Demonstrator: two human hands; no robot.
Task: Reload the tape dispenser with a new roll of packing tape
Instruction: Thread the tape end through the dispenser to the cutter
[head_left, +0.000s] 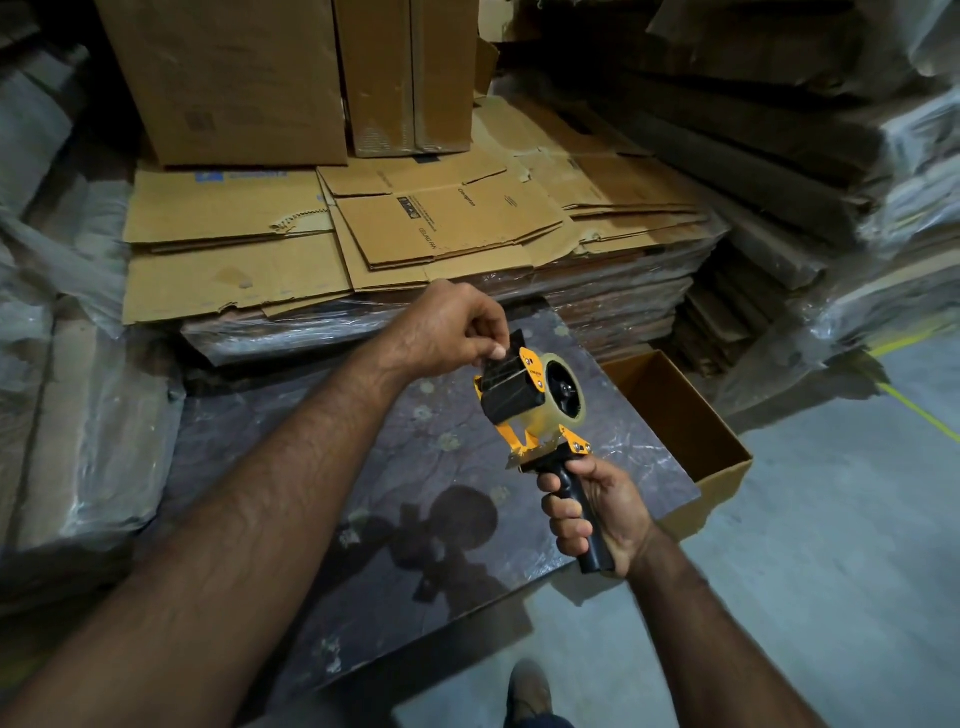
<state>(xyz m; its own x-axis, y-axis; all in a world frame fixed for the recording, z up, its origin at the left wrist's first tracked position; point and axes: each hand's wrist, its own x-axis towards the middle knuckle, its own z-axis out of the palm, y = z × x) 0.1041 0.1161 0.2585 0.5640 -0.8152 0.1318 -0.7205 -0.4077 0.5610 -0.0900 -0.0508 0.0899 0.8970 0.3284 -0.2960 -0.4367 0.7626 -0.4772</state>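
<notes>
Careful — your left hand (447, 332) pinches the tape end (506, 347) while your right hand (597, 514) grips the dispenser (530, 400) handle; it could slip back onto the roll (550, 410).

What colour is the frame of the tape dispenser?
The tape dispenser has an orange-yellow frame and a black handle, seen in the head view.

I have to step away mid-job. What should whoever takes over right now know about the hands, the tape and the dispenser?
Right hand: grips the black handle of the dispenser, holding it up over the dark tabletop.
Left hand: pinches at the black flap on the dispenser's front end, seemingly working the tape end there; the tape end itself is too hard to see.
Done: a clear tape roll already sits on the dispenser's hub.
Left: thread the tape end through the front, over the roller to the blade, then test a pull.
An open cardboard box stands beside the table.
</notes>
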